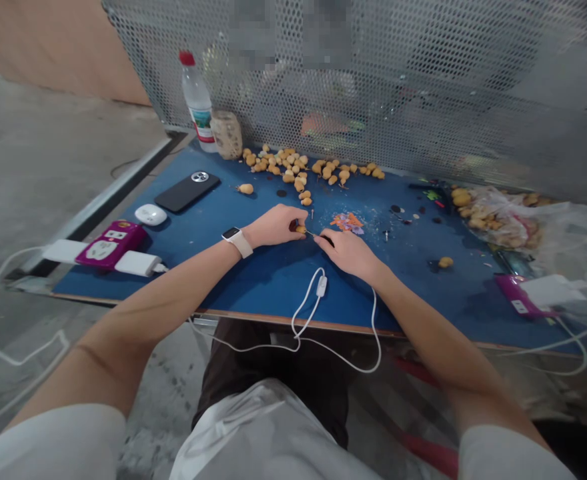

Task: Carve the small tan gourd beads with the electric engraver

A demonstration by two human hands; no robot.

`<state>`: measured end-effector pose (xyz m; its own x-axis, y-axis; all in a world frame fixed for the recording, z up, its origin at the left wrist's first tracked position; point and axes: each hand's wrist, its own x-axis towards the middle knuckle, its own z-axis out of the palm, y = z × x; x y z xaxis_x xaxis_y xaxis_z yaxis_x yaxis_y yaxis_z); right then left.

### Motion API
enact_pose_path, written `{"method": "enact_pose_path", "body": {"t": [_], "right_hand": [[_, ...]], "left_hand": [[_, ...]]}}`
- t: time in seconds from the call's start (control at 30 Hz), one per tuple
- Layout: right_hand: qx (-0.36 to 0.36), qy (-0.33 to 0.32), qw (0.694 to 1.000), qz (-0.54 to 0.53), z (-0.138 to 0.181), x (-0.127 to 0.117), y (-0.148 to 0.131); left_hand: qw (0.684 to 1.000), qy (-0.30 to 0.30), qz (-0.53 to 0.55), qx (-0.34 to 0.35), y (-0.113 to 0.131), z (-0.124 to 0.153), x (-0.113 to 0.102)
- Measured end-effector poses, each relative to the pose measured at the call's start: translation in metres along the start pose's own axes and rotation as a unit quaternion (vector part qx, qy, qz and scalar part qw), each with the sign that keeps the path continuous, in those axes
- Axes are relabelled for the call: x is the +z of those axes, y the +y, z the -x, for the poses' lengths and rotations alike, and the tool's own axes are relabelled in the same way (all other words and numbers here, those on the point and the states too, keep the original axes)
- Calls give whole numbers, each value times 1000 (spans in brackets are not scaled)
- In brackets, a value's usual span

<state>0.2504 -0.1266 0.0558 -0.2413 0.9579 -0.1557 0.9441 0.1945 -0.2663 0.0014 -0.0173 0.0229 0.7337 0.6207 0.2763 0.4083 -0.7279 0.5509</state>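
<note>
My left hand [275, 225] rests on the blue table top [253, 267], fingers pinched around a small tan gourd-shaped piece [300, 229]. A white smartwatch [237, 241] sits on that wrist. My right hand [348, 252] is closed around a thin dark-handled tool [321, 237] whose tip touches the piece. Just beyond the hands lies a small heap of orange and purple scraps [347, 222]. Farther back, a long scatter of tan pieces [298, 168] runs along the table's rear.
A perforated metal screen [423, 80] closes the back. At the left stand a water bottle [197, 100], a jar [226, 134], a black phone [187, 191], a white case [150, 215] and a pink power strip [111, 244]. A plastic bag of pieces [498, 220] lies right. A white cable [318, 293] hangs over the front edge.
</note>
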Motion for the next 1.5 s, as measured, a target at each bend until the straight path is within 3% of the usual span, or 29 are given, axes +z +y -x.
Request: {"method": "enact_pose_path", "body": {"t": [0.77,1.5], "right_hand": [[-3,3,1000,13,1,-1,-1],[6,7,1000,-22,0,0,1]], "left_hand": [[1000,9,9,17,-3,0,3],[999,20,44,-13,-10,0,1]]}}
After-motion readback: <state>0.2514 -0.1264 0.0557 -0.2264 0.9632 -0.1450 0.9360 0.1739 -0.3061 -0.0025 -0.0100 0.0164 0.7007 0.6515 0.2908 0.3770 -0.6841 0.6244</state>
